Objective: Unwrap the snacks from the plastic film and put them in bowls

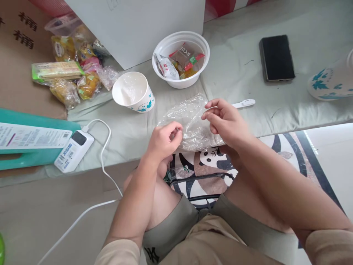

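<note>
A crinkled, see-through plastic film or bag [193, 121] lies spread over the front edge of the cloth-covered table. My left hand [167, 140] is closed at its left side, with thumb and index finger pinching the film. At its right side, my right hand [224, 119] has curled fingers on the film's edge, the fingertips drawn together around it. Behind the film stands a white bowl [202, 71] holding several small wrapped packets. To the left of the bowl is a white paper cup [142, 99] with blue leaf prints, with clear plastic inside it.
A white stick [245, 103] lies beyond my right hand, and a black phone [277, 57] farther back. Another paper cup [328, 82] is at the right edge. Wrapped snacks [89, 84], a power bank [74, 151] with a cable and a green jug [35, 140] occupy the left.
</note>
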A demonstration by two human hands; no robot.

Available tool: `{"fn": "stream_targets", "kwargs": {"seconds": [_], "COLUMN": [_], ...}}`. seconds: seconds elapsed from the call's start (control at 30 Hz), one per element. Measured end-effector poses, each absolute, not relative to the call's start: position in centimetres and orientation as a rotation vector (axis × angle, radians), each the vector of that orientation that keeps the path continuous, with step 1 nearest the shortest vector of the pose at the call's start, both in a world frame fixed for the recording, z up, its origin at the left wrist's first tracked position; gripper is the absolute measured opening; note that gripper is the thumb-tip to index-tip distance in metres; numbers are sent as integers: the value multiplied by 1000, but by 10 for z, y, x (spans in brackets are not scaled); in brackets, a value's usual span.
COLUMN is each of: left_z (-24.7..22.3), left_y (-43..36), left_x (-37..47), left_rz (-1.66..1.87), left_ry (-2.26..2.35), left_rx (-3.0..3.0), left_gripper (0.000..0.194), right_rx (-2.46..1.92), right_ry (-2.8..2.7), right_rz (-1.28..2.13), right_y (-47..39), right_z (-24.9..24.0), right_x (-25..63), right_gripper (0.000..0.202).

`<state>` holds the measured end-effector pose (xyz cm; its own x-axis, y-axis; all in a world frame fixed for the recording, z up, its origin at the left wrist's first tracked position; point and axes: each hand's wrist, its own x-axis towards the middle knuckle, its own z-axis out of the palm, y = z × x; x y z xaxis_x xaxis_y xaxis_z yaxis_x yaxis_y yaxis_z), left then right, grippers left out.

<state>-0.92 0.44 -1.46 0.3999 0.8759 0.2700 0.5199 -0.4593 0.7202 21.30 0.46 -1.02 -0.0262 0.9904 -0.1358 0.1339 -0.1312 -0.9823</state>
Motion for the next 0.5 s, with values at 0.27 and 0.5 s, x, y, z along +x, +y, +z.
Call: {"fn": "stream_targets", "kwargs": {"seconds": [0.27,0.5], "left_z": [-16,-11], "left_y": [8,8], "left_x": [-11,-11], "left_rz": [1163,1137], "left_ry": [1176,1189], "left_rx": [1965,2102], "left_gripper": [6,8], "right_rx": [-1178,-1153], "right_ry": [-1191,-1319], "right_rz": [1716,1575], "right_y": [-3,-6], "right_z": [-3,-2], "right_x": [214,208], "right_gripper": [35,38]}}
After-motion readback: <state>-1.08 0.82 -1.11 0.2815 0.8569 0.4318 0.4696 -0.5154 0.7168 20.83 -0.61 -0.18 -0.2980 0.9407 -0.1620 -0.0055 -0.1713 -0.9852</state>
